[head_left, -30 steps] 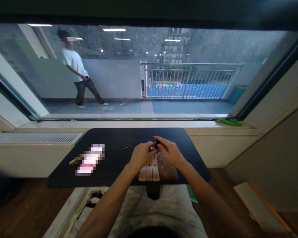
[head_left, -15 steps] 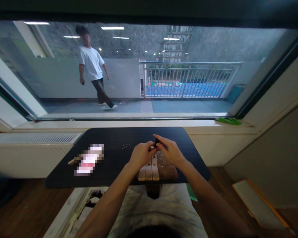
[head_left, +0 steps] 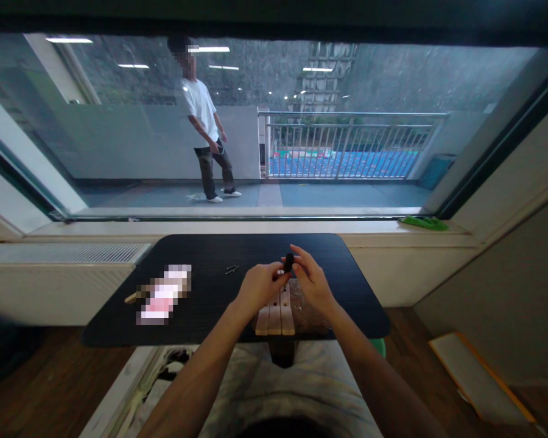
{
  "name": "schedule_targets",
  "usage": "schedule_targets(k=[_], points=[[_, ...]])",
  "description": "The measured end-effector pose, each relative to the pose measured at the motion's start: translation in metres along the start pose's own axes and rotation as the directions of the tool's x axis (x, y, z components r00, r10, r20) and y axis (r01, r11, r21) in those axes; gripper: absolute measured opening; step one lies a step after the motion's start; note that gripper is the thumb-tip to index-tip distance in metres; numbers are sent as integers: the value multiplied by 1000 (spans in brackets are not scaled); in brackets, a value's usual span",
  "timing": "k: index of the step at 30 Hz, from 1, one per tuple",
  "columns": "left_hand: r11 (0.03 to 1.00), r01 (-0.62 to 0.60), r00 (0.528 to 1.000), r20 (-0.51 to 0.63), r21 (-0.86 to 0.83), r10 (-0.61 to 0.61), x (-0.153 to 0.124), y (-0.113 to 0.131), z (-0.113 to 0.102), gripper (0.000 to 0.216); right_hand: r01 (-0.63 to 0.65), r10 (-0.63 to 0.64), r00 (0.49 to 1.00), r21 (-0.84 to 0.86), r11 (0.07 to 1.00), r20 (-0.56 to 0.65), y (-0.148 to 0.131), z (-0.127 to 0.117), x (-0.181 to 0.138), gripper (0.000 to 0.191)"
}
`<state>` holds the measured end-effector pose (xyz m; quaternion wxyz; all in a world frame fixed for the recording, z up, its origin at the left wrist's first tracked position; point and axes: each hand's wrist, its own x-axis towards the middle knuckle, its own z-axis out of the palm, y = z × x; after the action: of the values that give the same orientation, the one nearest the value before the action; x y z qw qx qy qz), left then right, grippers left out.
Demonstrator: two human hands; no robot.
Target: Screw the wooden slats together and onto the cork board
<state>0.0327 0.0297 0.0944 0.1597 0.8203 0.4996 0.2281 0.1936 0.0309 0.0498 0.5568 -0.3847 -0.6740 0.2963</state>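
A small black piece (head_left: pixel 288 263), rounded and roughly cylindrical, stands upright above the near part of the table. My left hand (head_left: pixel 263 285) pinches it from the left between thumb and fingers. Just to its right, my right hand (head_left: pixel 314 281) has its index finger stretched out and the thumb apart, close against the piece; whether they touch it is hard to tell. Beneath my hands lie pale wooden strips (head_left: pixel 274 322) with dark holes, side by side. A brown, rough-looking block or pad (head_left: pixel 308 313) is beside and partly under them, half hidden by my right hand.
Several thin metal pins or screws (head_left: pixel 232 269) lie on the black table (head_left: pixel 205 310). Left of them is a blurred-out pink and white item (head_left: pixel 164 295) with a wooden stick (head_left: pixel 131 298). A green object (head_left: pixel 424 223) rests on the sill. Beyond the window, a person walks.
My right hand's fingers have shifted right and spread, exposing more of the black piece. My left hand has stayed nearly in place. Outside, the person has walked to the right.
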Motion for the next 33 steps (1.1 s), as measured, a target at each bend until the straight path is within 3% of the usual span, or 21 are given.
schedule_targets(k=[4,8,14,19,25,33], points=[[999,-13,1000,7,-31,13,0,-2,0,25,-93,97,995,127,987,-25,6,4,-1,43],[998,-44,999,-1,-50,44,0,-3,2,28,-145,161,984,191,971,-71,9,8,-10,31],[999,-41,999,-1,-13,41,-1,-4,3,26,-168,164,949,9,986,-268,18,9,-30,11],[999,-46,999,9,-1,46,-2,-5,1,27,-155,146,982,-72,985,-117,18,9,-34,9],[998,-57,997,47,39,55,-1,-5,-1,30,-139,145,971,41,989,-190,16,11,-29,20],[968,-93,993,99,233,72,-1,1,-5,33,-111,100,983,-63,992,-156,13,16,-21,31]])
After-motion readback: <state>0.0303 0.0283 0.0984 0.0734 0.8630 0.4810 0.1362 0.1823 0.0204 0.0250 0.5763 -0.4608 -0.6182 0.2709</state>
